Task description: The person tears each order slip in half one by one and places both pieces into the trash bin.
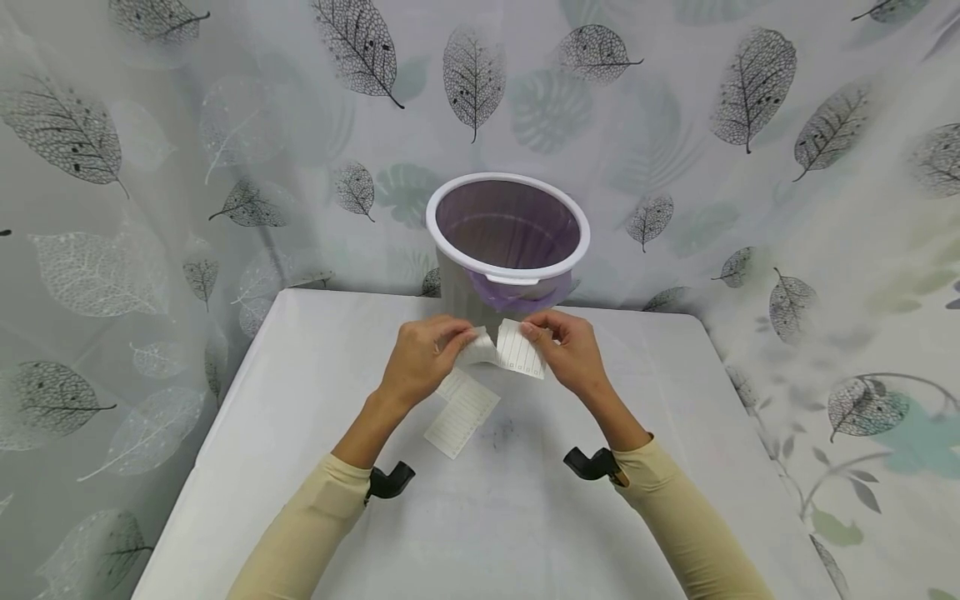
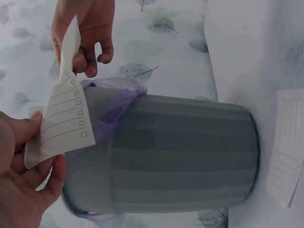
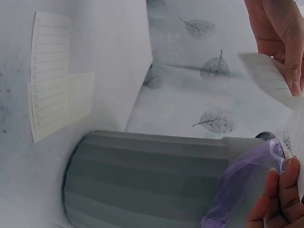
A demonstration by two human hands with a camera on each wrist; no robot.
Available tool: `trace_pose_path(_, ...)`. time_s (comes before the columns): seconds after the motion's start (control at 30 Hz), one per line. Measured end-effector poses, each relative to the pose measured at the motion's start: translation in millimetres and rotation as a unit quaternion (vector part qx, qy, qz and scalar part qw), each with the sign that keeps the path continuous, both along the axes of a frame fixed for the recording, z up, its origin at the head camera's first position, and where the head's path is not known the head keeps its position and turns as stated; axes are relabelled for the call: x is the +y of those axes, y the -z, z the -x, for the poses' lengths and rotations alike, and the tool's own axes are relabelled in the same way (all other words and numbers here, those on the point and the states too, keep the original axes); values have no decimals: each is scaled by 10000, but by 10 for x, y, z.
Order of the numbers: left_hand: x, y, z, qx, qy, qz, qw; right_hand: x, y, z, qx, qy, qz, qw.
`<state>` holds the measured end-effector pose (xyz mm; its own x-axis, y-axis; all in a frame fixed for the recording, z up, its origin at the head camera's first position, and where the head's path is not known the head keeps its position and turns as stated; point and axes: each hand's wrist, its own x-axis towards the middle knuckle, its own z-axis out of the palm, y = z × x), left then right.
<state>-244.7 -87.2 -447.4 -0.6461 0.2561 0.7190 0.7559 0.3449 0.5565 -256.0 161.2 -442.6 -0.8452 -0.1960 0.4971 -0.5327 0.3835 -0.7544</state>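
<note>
Both hands pinch one lined paper sheet with checkboxes (image 1: 521, 350) in front of the bin. My left hand (image 1: 423, 358) holds its left part, which is bent, between thumb and fingers. With thumb and fingers, my right hand (image 1: 568, 348) grips the flatter right part. A V-shaped gap parts the two sides at the top in the head view; in the left wrist view the sheet (image 2: 64, 114) looks twisted and narrow near the right hand (image 2: 85, 33). Below, on the table, lie overlapping lined paper pieces (image 1: 461, 417), also seen in the right wrist view as paper pieces (image 3: 50, 76).
A grey bin (image 2: 185, 156) with a white rim (image 1: 510, 275) and a purple liner bag (image 1: 517, 221) stands at the back of the white-covered table (image 1: 300, 400). Behind it hangs a leaf-patterned curtain (image 1: 525, 108). Each wrist carries a black camera mount (image 1: 392, 481).
</note>
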Motion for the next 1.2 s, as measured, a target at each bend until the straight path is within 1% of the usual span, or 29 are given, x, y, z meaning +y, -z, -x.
trace_pose_path(0.07, 4, -18, -1, 31, 4, -28, 10000, 14, -13, 4, -5, 34, 15, 10000)
trace_pose_path(0.27, 2, -74, 4, 237, 8, -140, 9996, 63, -62, 9, 27, 308, 31, 9995)
trace_pose_path(0.37, -11, -127, 15, 312, 18, -226, 9993, 40, -206, -54, 103, 433, 82, 9990)
trace_pose_path(0.5, -34, -235, 46, 384, -70, -314, 9987, 3, -470, -163, 99, 426, 300, 9986)
trace_pose_path(0.57, -46, -302, 77, 424, -113, -377, 9983, 24, -558, -160, 49, 414, 419, 9982)
trace_pose_path(0.63, -55, -378, 126, 477, -209, -433, 9977, 49, -634, -123, 56, 421, 530, 9977)
trace_pose_path(0.7, -57, -466, 195, 518, -291, -495, 9970, 70, -709, -55, 154, 444, 560, 9973)
trace_pose_path(0.8, -55, -621, 332, 458, -390, -608, 9963, 110, -752, 166, 398, 463, 598, 9963)
trace_pose_path(0.9, -35, -765, 488, 302, -477, -689, 9960, 133, -783, 390, 594, 467, 596, 9954)
trace_pose_path(0.97, -10, -840, 590, 182, -522, -711, 9959, 134, -817, 503, 678, 501, 597, 9947)
trace_pose_path(1.07, 41, -913, 728, -56, -591, -738, 9955, 123, -865, 633, 732, 612, 531, 9940)
trace_pose_path(1.2, 100, -940, 892, -468, -809, -797, 9924, 92, -910, 781, 728, 809, 331, 9935)
